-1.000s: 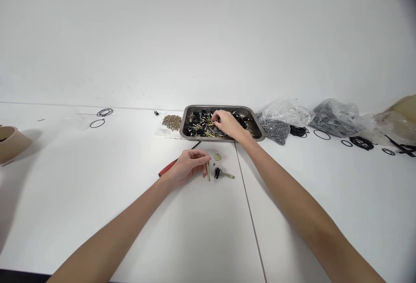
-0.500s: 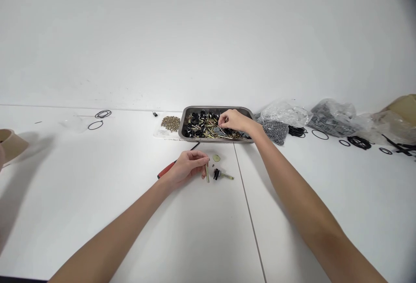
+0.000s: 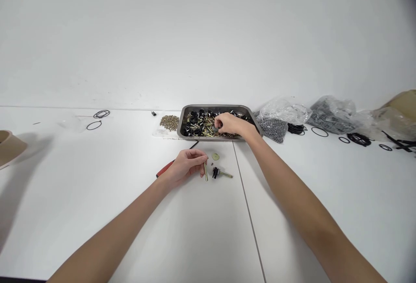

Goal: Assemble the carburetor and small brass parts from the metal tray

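Between thumb and fingers, my left hand (image 3: 187, 166) pinches a brass-coloured metal pin (image 3: 206, 173) just above the table. My right hand (image 3: 229, 123) reaches into the metal tray (image 3: 180, 132), fingers curled down among mixed black, grey and brass-coloured parts; what they hold, if anything, I cannot make out. By the left fingertips lie a greenish round washer (image 3: 215, 156), a tiny brown piece (image 3: 212, 164) and a black fitting (image 3: 216, 172) with a brass-coloured pin sticking out of it. A red-handled tool (image 3: 164, 169) with a dark shaft lies partly under my left hand.
Small brass-coloured parts (image 3: 169, 122) lie on clear plastic left of the tray. To its right are plastic bags (image 3: 286, 110) of grey parts and black rings (image 3: 359, 139). More rings (image 3: 94, 125) and a beige container (image 3: 11, 148) are at left.
My right hand has shifted slightly left and lower in the tray, and its fingers are more curled. The left hand keeps its grip on the pin. The view has shifted slightly.
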A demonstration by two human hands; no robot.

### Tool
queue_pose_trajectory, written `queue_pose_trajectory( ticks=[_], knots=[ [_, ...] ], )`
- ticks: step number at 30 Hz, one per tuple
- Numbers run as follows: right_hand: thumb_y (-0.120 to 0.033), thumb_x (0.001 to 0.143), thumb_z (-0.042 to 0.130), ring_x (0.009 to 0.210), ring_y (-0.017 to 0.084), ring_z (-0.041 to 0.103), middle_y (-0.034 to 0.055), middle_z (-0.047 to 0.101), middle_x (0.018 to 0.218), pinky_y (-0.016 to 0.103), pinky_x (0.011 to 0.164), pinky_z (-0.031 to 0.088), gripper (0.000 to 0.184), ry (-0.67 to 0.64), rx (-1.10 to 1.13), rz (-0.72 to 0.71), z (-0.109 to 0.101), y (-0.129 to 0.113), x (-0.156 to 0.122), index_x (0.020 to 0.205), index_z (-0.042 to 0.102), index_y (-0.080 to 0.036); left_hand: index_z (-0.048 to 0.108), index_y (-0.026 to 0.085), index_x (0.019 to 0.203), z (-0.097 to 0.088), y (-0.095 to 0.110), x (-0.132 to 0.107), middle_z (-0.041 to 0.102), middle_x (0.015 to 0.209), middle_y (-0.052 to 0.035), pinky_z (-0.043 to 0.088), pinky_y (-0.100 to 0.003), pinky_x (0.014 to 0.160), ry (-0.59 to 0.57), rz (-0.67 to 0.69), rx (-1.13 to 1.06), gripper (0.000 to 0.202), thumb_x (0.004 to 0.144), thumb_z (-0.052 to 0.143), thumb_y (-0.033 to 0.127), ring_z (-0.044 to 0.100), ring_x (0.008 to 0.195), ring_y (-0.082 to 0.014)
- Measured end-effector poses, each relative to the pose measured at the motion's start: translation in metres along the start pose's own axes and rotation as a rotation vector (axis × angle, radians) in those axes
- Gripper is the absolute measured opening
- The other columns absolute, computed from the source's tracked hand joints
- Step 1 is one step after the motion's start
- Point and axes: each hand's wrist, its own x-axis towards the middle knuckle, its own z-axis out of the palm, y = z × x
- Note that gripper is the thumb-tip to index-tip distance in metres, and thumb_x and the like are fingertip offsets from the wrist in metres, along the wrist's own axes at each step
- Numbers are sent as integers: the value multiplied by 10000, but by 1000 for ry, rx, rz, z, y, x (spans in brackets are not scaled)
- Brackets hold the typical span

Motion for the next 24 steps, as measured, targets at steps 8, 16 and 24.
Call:
queue_pose_trajectory(
  ticks=[8,16,24],
  knots=[
    [0,718,590,810,136,609,40,683,945,211,659,437,223,77,68,75,-23,11,-11,858,659,-159,615,93,777,0,-1,0,573,643,-36,485,-280,547,-19,4,-10,228,778,737,286,556,545,-124],
    [-14,770,580,863,143,622,60,688,993,203,692,451,216,126,144,135,-41,25,-20,908,684,-144,628,91,805,-5,-5,3,583,677,-38,493,-266,550,-9,1,0,243,771,750,299,568,551,-117],
    [-32,788,568,894,150,621,70,685,1037,210,732,458,233,64,135,167,-48,28,-24,957,691,-136,623,99,828,-4,-4,2,581,685,-31,491,-252,545,1,-17,8,242,782,741,305,572,547,-111]
  ],
)
